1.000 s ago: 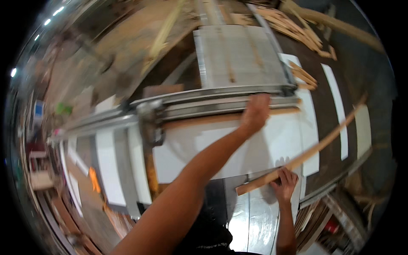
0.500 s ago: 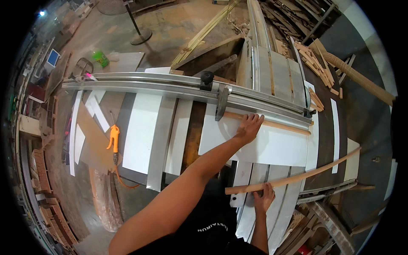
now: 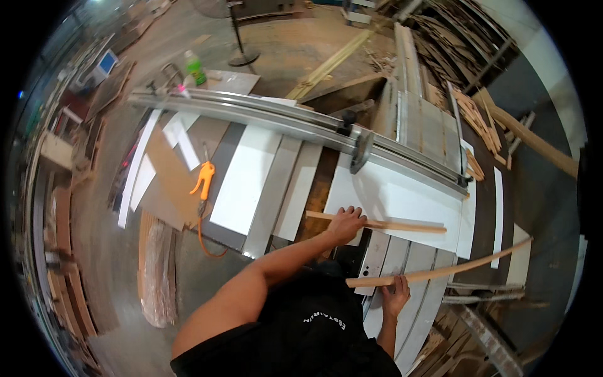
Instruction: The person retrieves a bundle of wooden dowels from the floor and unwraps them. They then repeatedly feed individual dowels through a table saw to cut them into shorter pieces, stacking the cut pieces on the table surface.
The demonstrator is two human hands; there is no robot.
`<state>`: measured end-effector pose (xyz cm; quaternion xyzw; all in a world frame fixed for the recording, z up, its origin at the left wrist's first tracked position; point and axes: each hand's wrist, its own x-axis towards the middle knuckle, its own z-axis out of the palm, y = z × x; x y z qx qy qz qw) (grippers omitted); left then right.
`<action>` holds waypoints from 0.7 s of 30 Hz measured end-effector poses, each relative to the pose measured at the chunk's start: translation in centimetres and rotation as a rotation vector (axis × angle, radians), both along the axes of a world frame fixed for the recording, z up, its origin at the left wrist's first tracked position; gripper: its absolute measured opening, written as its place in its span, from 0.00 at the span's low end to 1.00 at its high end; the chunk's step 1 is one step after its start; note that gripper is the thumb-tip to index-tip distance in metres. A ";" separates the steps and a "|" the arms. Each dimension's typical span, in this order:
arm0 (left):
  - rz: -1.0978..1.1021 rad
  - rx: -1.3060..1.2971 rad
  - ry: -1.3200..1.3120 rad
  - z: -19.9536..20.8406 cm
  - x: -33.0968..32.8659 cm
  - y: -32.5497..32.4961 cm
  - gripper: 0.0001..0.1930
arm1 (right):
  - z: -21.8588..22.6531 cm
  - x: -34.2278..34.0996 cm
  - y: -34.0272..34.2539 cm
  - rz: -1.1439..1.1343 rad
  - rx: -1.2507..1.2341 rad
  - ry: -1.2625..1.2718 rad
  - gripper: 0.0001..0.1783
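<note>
My left hand [image 3: 347, 226] is closed round a short wood strip [image 3: 405, 225], whose ends stick out on both sides. The strip crosses the near part of a white board [image 3: 402, 188]. Lower and to the right, my right hand [image 3: 396, 296] grips a longer wood strip [image 3: 452, 271] close to its left end. This strip runs rightward to a pale panel at the table's right edge. Beyond both hands stretches a long metal fence [image 3: 264, 117] with a dark knob [image 3: 346, 122] and a metal stop [image 3: 361, 152] on it.
An orange air blow gun [image 3: 203, 180] with a hose lies left among white and grey panels. Cut wood strips [image 3: 475, 120] are piled at the far right, near a ribbed hose [image 3: 534, 139]. A green bottle [image 3: 195, 68] stands at the far left. A wrapped bundle [image 3: 159, 276] lies on the floor.
My left hand has drawn the short strip away from the fence toward me. My right hand still holds the long strip. The whole view has shifted and turned a little.
</note>
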<state>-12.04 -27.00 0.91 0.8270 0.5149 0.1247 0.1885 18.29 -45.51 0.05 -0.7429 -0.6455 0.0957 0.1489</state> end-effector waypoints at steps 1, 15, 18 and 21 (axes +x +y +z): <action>0.020 0.046 0.025 0.2 -2.1 -0.8 0.17 | -0.1 0.0 0.1 0.010 0.004 -0.007 0.37; 0.793 0.069 -0.049 2.6 -25.5 -26.7 0.14 | -1.7 1.9 0.6 0.100 0.023 0.027 0.37; 1.020 0.104 -0.033 1.6 -25.5 -26.7 0.12 | -1.0 1.1 2.0 0.177 0.037 0.011 0.37; 1.139 0.197 -0.015 -1.8 -26.1 -25.2 0.13 | -0.6 0.8 3.7 0.174 0.026 -0.027 0.34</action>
